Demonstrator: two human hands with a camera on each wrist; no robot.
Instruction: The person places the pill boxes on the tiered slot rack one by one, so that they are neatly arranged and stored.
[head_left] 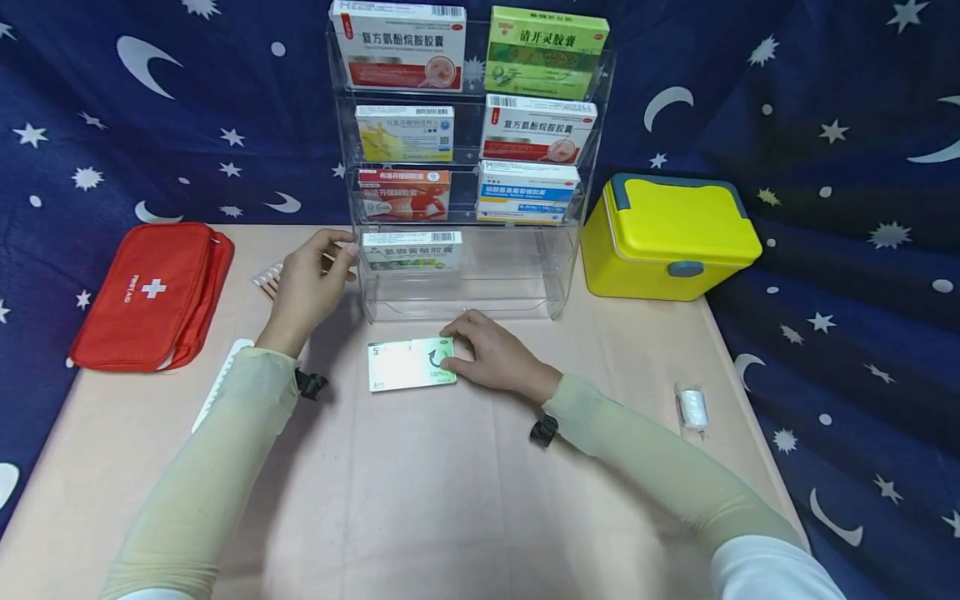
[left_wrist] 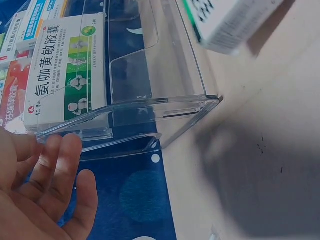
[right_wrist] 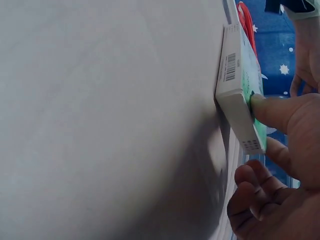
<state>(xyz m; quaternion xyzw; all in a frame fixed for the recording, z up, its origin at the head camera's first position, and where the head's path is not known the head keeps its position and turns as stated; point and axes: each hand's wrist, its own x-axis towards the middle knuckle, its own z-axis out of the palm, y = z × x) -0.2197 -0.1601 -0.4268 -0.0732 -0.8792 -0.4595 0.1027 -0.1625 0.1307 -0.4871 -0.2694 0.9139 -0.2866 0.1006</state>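
A clear acrylic display rack [head_left: 510,271] holds medicine boxes in tiers. My left hand [head_left: 307,279] is at the rack's left side, thumb and fingers pinching its edge. Beside those fingers, a white and green medicine box [left_wrist: 70,70] stands in the lowest tier. In front of the rack, my right hand [head_left: 498,354] grips the right end of another white and green medicine box [head_left: 408,365]. In the right wrist view, the thumb presses on that box's green face [right_wrist: 257,120]. Glare whitens its face in the head view; whether it touches the table, I cannot tell.
A red first-aid pouch [head_left: 153,292] lies at the left. Near it are a small striped packet [head_left: 268,277] and a white strip [head_left: 221,387], partly under the left arm. At the right stand a yellow lidded box [head_left: 660,242] and a small wrapped white roll [head_left: 693,409].
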